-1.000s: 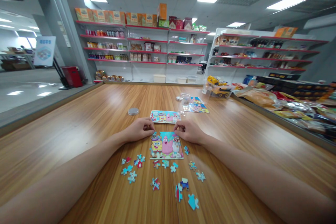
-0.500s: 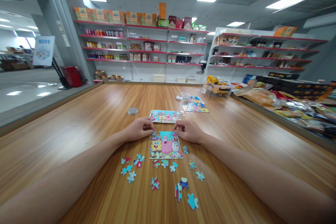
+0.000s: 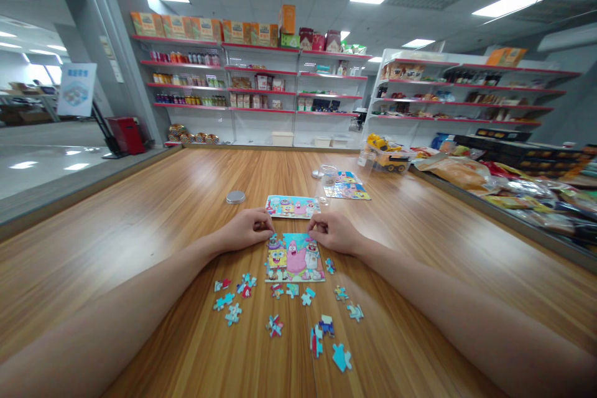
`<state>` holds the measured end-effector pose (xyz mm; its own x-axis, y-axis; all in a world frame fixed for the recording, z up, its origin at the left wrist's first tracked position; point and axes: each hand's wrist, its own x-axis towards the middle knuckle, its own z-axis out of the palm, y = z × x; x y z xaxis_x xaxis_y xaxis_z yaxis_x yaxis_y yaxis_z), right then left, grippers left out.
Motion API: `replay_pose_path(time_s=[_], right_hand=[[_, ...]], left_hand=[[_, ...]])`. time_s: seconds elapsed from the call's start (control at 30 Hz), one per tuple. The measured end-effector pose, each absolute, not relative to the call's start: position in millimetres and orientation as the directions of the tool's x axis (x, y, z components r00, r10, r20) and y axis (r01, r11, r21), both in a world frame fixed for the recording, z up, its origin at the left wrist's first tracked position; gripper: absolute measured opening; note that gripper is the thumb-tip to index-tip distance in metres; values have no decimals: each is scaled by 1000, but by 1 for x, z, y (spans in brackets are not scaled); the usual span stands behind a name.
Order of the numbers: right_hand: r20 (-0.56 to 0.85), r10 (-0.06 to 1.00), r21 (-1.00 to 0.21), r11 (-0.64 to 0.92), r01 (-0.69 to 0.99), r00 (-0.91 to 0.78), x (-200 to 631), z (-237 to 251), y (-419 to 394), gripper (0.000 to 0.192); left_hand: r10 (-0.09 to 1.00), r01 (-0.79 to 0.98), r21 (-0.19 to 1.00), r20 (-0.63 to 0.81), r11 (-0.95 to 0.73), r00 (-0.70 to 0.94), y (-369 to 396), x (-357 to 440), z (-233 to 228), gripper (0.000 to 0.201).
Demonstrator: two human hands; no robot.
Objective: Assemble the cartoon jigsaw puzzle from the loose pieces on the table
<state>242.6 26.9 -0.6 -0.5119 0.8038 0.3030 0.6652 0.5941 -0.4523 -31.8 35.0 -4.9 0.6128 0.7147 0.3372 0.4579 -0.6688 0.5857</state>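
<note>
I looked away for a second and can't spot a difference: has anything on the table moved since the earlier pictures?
Nothing visibly changed. The left hand and right hand stay at the top corners of the half-built puzzle, fingers curled against its edge. The loose pieces, the reference picture and the round metal lid lie where they were. Only the camera view drifted slightly.

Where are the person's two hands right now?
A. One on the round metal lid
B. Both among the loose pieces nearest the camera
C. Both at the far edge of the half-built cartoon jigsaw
C: the left hand and right hand rest at the top corners of the colourful, partly assembled cartoon jigsaw on the wooden table.
</note>
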Motion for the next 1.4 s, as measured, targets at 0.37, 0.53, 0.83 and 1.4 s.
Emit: replay_pose_path(time_s=[0.37,0.53,0.83,1.4], right_hand=[[317,795,-460,606,649,-517,243,-2,28,8],[325,790,-482,612,627,-521,243,-3,29,8],[396,874,-764,484,426,-284,245,-7,40,15],[-287,889,-912,-139,386,-356,271,25,55,27]], left_hand=[[747,487,627,243,-608,619,36,-32,3,15],[772,491,669,200,-557,604,36,-32,5,20],[789,470,733,147,-492,597,39,-35,3,22],[691,367,804,74,-468,719,35,-41,7,16]])
